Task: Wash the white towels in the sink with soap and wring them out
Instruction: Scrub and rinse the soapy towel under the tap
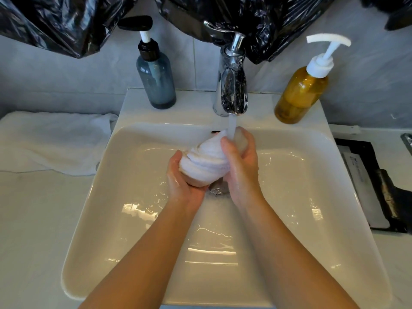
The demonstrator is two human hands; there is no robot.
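Observation:
A bunched, twisted white towel (205,161) is held over the middle of the white sink (312,166), just above the drain (217,190). My left hand (181,177) grips its lower left end from below. My right hand (242,161) grips its upper right end. Water runs from the chrome tap (231,85) onto the towel's top, by my right thumb. Both hands and wrists look wet. Another white towel (51,141) lies flat on the counter left of the sink.
A grey pump bottle (156,79) stands on the sink's back ledge at left and an amber pump bottle (301,92) at right. Black plastic sheeting (256,21) hangs over the wall above. A dark tray-like object (367,181) lies on the counter at right.

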